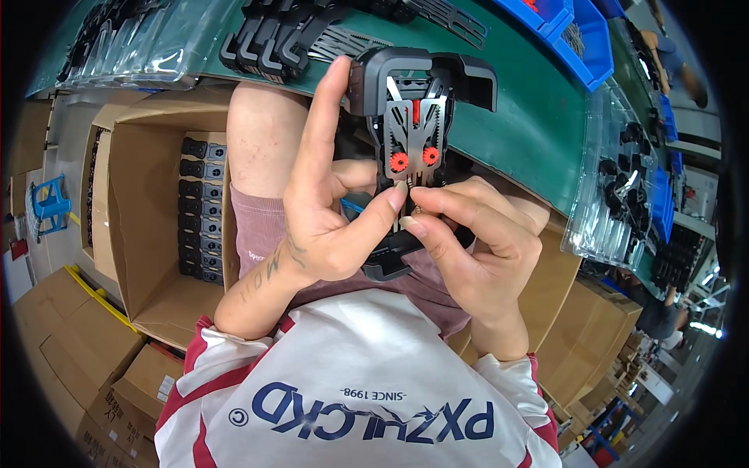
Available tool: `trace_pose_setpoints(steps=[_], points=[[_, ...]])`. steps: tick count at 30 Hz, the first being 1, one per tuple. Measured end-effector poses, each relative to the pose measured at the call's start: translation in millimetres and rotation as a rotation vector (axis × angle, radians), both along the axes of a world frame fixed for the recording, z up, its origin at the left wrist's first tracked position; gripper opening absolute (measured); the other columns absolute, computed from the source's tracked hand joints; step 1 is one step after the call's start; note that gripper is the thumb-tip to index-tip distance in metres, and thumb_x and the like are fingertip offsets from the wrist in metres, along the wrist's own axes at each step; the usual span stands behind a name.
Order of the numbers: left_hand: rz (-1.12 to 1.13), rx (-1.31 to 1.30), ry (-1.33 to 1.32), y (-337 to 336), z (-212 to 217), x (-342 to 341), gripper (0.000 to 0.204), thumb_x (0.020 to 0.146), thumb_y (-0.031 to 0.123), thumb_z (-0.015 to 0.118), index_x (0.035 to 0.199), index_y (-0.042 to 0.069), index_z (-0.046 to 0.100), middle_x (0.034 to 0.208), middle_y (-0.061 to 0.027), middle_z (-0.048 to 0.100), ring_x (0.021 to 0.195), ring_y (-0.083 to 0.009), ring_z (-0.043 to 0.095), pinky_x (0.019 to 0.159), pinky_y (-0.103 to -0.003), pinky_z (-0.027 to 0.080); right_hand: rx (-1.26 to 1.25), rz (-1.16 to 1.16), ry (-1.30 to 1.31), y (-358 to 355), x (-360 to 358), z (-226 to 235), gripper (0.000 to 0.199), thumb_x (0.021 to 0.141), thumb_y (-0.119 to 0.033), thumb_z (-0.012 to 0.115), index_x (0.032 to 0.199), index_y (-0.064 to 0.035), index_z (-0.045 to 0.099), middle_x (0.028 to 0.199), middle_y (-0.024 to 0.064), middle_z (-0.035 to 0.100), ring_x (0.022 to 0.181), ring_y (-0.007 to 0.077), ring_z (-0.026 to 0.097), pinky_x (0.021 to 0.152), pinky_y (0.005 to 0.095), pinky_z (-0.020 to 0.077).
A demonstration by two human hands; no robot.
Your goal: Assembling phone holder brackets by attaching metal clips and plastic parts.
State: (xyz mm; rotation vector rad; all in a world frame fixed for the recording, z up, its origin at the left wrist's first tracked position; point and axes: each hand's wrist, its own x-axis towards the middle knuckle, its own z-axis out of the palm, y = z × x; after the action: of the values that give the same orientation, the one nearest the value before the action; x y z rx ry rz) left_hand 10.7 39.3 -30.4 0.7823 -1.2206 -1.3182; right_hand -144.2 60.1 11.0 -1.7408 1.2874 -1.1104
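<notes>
- We grip the black clamp assembly point(413, 117) with our left hand point(328, 210), index finger stretched up its side, thumb pressing its lower middle.
- Our right hand point(476, 242) pinches a small part just below the assembly's two red gears point(413, 158).
- The assembly hovers above our lap, just this side of the green worktop point(530, 117).
- Left of the assembly, an open cardboard box point(156, 234) holds stacked black parts.

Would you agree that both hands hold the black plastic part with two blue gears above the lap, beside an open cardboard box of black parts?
Not quite: the two gears on the black plastic part are red, as the head view shows. The left hand, right hand and cardboard box are as stated.
</notes>
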Motion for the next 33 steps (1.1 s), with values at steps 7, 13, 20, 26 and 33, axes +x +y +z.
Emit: trace_pose_setpoints(steps=[7, 13, 20, 26, 33], points=[[-0.024, 0.115, 0.186, -0.1, 4.4, -1.8, 0.092, 0.075, -0.013, 0.051, 0.148, 0.001, -0.003, 0.143, -0.0254, 0.031, 0.068, -0.0159, 0.063, 0.053, -0.017, 0.047, -0.01, -0.003, -0.035, 1.1, -3.3, 0.0, 0.022, 0.07, 0.006, 0.07, 0.091, 0.0029, 0.069, 0.087, 0.0115, 0.066, 0.065, 0.0147, 0.053, 0.057, 0.0239, 0.0439], [-0.096, 0.164, 0.215, -3.0, 3.8, 5.0, 0.096, 0.074, -0.012, 0.049, 0.149, 0.008, -0.008, 0.085, -0.0169, 0.068, 0.047, -0.0048, 0.043, 0.046, -0.011, 0.025, -0.04, -0.265, -0.648, -1.6, 5.3, 3.9, 0.015, 0.076, 0.005, 0.064, 0.091, 0.0034, 0.068, 0.098, 0.0186, 0.063, 0.069, 0.0165, 0.054, 0.062, 0.0253, 0.0452], [-0.115, 0.162, 0.245, -2.6, 3.5, 5.6, 0.096, 0.074, -0.012, 0.049, 0.149, 0.008, -0.008, 0.085, -0.017, 0.068, 0.047, -0.0041, 0.043, 0.046, -0.011, 0.025, -0.026, -0.199, -0.71, 3.0, -16.6, -7.3, 0.022, 0.08, 0.005, 0.06, 0.102, 0.0057, 0.062, 0.098, 0.02, 0.061, 0.074, 0.0181, 0.055, 0.068, 0.0264, 0.0463], [-0.111, 0.151, 0.229, -2.4, 3.8, 4.9, 0.096, 0.074, -0.011, 0.049, 0.149, 0.008, -0.008, 0.084, -0.0167, 0.068, 0.046, -0.0038, 0.042, 0.045, -0.012, 0.024, -0.136, -0.011, -0.249, -1.4, -27.2, -9.4, 0.031, 0.079, 0.004, 0.064, 0.109, 0.0066, 0.056, 0.092, 0.0159, 0.061, 0.076, 0.0166, 0.056, 0.07, 0.0247, 0.0461], [-0.096, 0.138, 0.201, -2.9, 2.0, 1.9, 0.096, 0.075, -0.01, 0.05, 0.149, 0.008, -0.007, 0.084, -0.0172, 0.068, 0.047, -0.004, 0.043, 0.044, -0.012, 0.024, 0.181, -0.135, -0.403, 3.5, -0.9, 9.4, 0.015, 0.074, 0.006, 0.069, 0.087, 0.0036, 0.062, 0.089, 0.0111, 0.062, 0.073, 0.0144, 0.055, 0.068, 0.0225, 0.0444]])
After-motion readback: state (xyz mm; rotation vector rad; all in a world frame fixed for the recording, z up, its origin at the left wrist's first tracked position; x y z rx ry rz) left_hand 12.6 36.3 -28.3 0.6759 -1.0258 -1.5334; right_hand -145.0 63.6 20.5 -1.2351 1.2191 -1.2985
